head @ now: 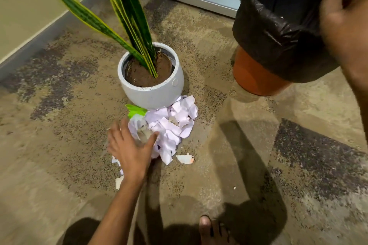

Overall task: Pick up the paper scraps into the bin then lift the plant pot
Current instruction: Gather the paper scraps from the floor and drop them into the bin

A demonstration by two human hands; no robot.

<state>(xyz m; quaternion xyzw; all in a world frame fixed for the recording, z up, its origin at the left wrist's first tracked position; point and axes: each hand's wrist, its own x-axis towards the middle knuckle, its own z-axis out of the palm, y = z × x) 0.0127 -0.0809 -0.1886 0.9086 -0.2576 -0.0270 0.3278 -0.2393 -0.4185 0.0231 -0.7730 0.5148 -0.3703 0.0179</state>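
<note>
Beside the white plant pot (152,77), scrap-gathering was under way.
Left hand (131,145), fingers spread wide, pressed the torn paper scraps (171,125) against the pot's base; right hand (346,26) gripped the black-lined bin (278,32) right of the pot. Next: probably scoop them up.

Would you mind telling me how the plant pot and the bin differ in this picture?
The plant pot is pale grey and rounded; the bin is orange with a black liner over its top. The pot holds soil and a striped plant; the bin's inside looks dark, contents unclear. The pot stands untouched beside the paper scraps; the bin is tilted, gripped at its rim by the right hand. Both are open-topped.
</note>
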